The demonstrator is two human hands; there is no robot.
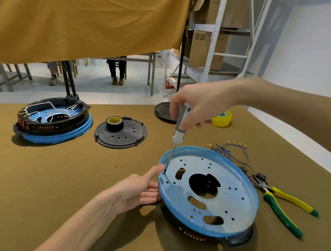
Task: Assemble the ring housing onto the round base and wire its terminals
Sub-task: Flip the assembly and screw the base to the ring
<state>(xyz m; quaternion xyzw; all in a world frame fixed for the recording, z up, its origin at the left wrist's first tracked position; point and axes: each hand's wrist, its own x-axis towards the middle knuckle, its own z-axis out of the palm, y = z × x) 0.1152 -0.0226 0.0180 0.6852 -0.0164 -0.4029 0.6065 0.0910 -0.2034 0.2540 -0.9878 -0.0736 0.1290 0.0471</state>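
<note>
A round base (224, 197), a blue-filmed metal plate with holes, lies on top of the black ring housing (195, 231) near the table's front right. My right hand (199, 110) grips a grey-and-white screwdriver (176, 139) held upright, its tip on a screw at the plate's left edge. My left hand (140, 191) holds the plate's left rim, thumb on top beside the screwdriver tip. Loose blue wires with terminals (230, 150) lie just behind the plate.
A second, wired assembly (54, 122) sits at the far left. A black cover with a roll of black tape (121, 133) on it stands mid-table. Another black cover (164, 111) and yellow tape (222, 118) lie behind. Yellow-green pliers (282, 204) lie at the right.
</note>
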